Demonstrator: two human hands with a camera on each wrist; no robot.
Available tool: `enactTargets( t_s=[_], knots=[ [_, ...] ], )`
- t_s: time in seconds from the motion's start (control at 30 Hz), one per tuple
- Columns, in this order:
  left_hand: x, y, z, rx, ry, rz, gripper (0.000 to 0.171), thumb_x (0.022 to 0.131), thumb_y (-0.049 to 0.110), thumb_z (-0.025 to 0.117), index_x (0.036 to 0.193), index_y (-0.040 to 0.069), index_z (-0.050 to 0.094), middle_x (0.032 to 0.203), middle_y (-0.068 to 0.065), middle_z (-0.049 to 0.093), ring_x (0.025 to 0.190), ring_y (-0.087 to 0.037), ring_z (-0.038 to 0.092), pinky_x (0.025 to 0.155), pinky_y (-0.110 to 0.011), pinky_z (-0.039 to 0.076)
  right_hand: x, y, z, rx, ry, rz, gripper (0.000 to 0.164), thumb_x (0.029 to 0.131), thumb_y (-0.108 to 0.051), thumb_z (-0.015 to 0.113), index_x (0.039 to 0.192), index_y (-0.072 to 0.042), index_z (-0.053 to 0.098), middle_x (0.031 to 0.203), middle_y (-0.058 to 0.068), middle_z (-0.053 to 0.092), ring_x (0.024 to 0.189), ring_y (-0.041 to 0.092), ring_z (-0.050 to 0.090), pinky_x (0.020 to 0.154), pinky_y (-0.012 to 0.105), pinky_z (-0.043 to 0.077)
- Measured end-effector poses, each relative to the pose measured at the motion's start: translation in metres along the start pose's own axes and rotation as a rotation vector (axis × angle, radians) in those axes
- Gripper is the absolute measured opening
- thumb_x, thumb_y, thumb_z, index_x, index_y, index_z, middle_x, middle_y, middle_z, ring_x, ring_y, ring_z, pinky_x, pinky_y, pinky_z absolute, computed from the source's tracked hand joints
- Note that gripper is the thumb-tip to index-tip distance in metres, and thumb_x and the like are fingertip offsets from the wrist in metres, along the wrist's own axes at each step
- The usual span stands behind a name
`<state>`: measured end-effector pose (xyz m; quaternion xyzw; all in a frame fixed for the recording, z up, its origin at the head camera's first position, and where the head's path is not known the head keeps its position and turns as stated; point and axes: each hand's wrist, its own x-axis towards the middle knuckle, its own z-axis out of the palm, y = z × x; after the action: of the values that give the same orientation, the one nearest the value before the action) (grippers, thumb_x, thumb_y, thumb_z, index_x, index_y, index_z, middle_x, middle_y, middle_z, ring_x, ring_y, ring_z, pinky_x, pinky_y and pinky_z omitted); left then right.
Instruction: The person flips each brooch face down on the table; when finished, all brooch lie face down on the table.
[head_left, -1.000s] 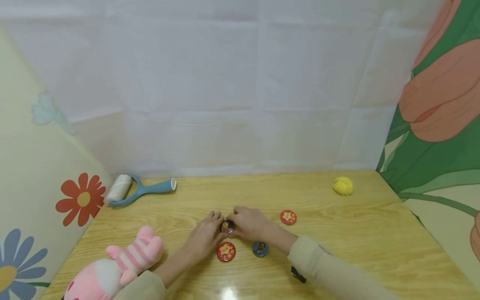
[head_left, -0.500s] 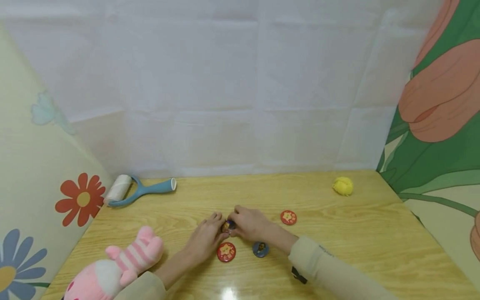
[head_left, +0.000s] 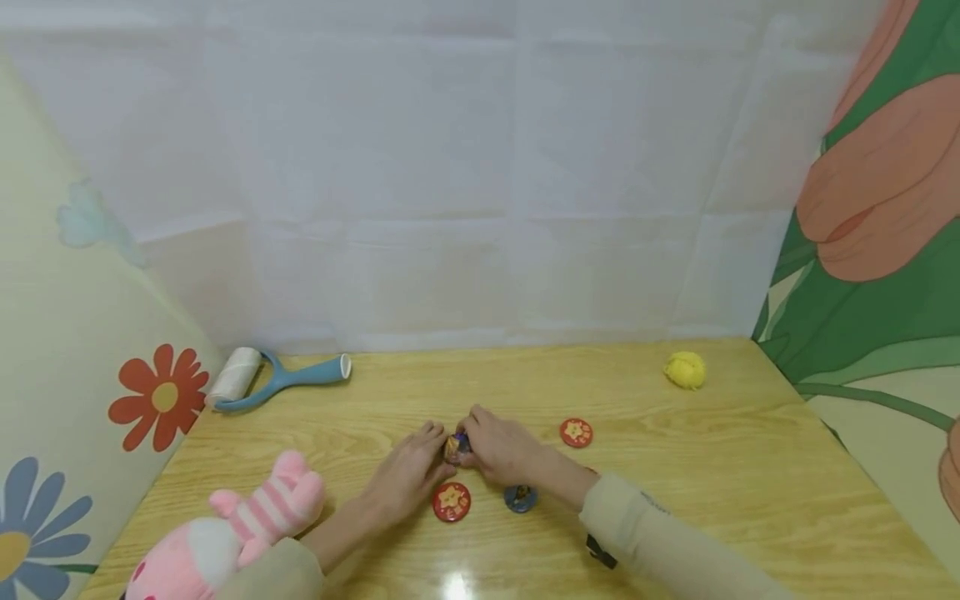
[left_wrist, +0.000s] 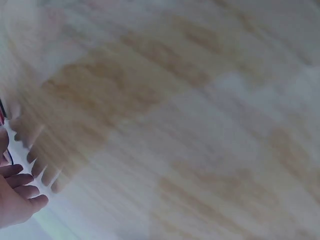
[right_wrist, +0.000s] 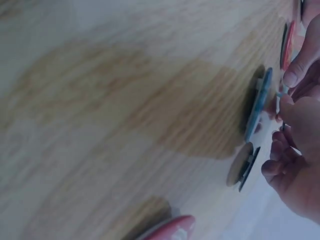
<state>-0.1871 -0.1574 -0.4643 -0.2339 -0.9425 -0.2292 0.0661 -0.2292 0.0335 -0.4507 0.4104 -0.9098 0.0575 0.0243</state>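
Note:
In the head view, a dark round button badge [head_left: 453,449] with a golden picture sits tilted between both hands. My right hand [head_left: 501,450] grips its right side with curled fingers, hiding part of it. From the left, my left hand [head_left: 407,473] holds it between thumb and forefinger. Just in front lies a red badge [head_left: 452,502] with a yellow star. A blue badge [head_left: 520,498] rests below the right wrist. Low in the right wrist view, a dark badge [right_wrist: 248,169] lies near the right fingers [right_wrist: 287,170]. The left wrist view catches only fingers [left_wrist: 22,187] at its edge.
Farther right lies another red star badge [head_left: 576,432]. A yellow yarn ball [head_left: 686,370] sits at the back right of the wooden table [head_left: 675,517]. At the back left is a blue-handled lint roller [head_left: 288,379]. A pink striped plush toy [head_left: 262,512] lies beside the left forearm.
The dark badge has tilted and turned between the fingers, its face now partly covered by the right hand. The right hand has shifted slightly; the other objects stay where they were.

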Motion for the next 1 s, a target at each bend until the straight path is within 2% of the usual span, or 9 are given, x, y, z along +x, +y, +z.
enactTargets(
  t_s=[0.07,0.1,0.17,0.23,0.3,0.43,0.47,0.63,1.0],
  knots=[
    [0.001,0.002,-0.005,-0.034,0.010,-0.019,0.046,0.090,0.023,0.071,0.125,-0.004,0.059,0.129,-0.025,0.057,0.127,-0.044,0.047,0.104,-0.055,0.037,-0.001,0.000,-0.004,0.006,0.017,0.008,0.043,0.097,-0.035,0.059,0.126,-0.003,0.053,0.108,0.006,0.053,0.090,0.012,0.055,0.073,0.017,0.051],
    [0.002,0.003,-0.008,-0.052,0.018,-0.025,0.043,0.090,0.022,0.070,0.125,-0.001,0.060,0.123,-0.022,0.061,0.121,-0.041,0.054,0.100,-0.053,0.043,-0.001,0.000,-0.006,0.014,0.027,0.013,0.043,0.097,-0.034,0.059,0.126,-0.003,0.052,0.109,0.006,0.054,0.091,0.013,0.055,0.075,0.018,0.051],
    [0.004,0.008,-0.016,-0.065,0.042,-0.021,0.036,0.091,0.019,0.070,0.122,0.003,0.061,0.110,-0.017,0.068,0.102,-0.034,0.065,0.088,-0.047,0.053,-0.003,0.000,-0.014,0.046,0.058,0.020,0.042,0.097,-0.032,0.060,0.126,-0.003,0.051,0.111,0.006,0.056,0.094,0.014,0.057,0.077,0.020,0.052],
    [0.008,0.013,-0.026,-0.034,0.082,0.015,0.032,0.091,0.016,0.070,0.119,0.004,0.062,0.100,-0.014,0.071,0.084,-0.027,0.069,0.074,-0.040,0.057,-0.005,0.001,-0.024,0.080,0.103,0.016,0.041,0.097,-0.029,0.061,0.127,-0.003,0.051,0.112,0.007,0.058,0.097,0.015,0.058,0.078,0.021,0.053],
    [0.013,0.020,-0.037,-0.011,0.123,0.059,0.032,0.090,0.013,0.071,0.118,0.001,0.063,0.083,-0.011,0.070,0.060,-0.017,0.062,0.059,-0.032,0.054,-0.007,0.003,-0.035,0.127,0.161,0.012,0.041,0.096,-0.028,0.062,0.127,-0.003,0.052,0.112,0.006,0.059,0.097,0.015,0.059,0.077,0.021,0.053],
    [0.024,0.030,-0.059,-0.003,0.186,0.129,0.034,0.089,0.012,0.071,0.120,-0.002,0.064,0.064,-0.005,0.062,0.045,-0.005,0.043,0.047,-0.023,0.045,-0.009,0.008,-0.057,0.178,0.289,-0.032,0.042,0.094,-0.025,0.066,0.125,0.000,0.054,0.109,0.008,0.061,0.094,0.016,0.061,0.075,0.021,0.053],
    [0.026,0.032,-0.063,-0.015,0.185,0.132,0.036,0.090,0.013,0.070,0.122,-0.003,0.063,0.060,-0.002,0.058,0.043,-0.003,0.037,0.046,-0.022,0.041,-0.009,0.009,-0.062,0.189,0.312,-0.042,0.042,0.094,-0.024,0.066,0.126,0.000,0.054,0.108,0.008,0.062,0.094,0.016,0.062,0.075,0.022,0.053],
    [0.031,0.039,-0.078,-0.039,0.190,0.142,0.039,0.091,0.013,0.069,0.124,-0.007,0.061,0.064,-0.005,0.062,0.043,0.000,0.032,0.047,-0.020,0.040,-0.009,0.010,-0.077,0.201,0.361,-0.082,0.042,0.094,-0.024,0.066,0.126,0.000,0.056,0.108,0.008,0.064,0.096,0.017,0.062,0.077,0.024,0.053],
    [0.027,0.037,-0.083,-0.019,0.203,0.145,0.038,0.089,0.011,0.070,0.122,-0.007,0.063,0.065,-0.005,0.063,0.045,0.001,0.026,0.045,-0.020,0.035,-0.006,0.007,-0.082,0.188,0.364,-0.109,0.042,0.093,-0.026,0.067,0.126,-0.001,0.060,0.110,0.008,0.067,0.100,0.019,0.062,0.080,0.027,0.054]
  ],
)
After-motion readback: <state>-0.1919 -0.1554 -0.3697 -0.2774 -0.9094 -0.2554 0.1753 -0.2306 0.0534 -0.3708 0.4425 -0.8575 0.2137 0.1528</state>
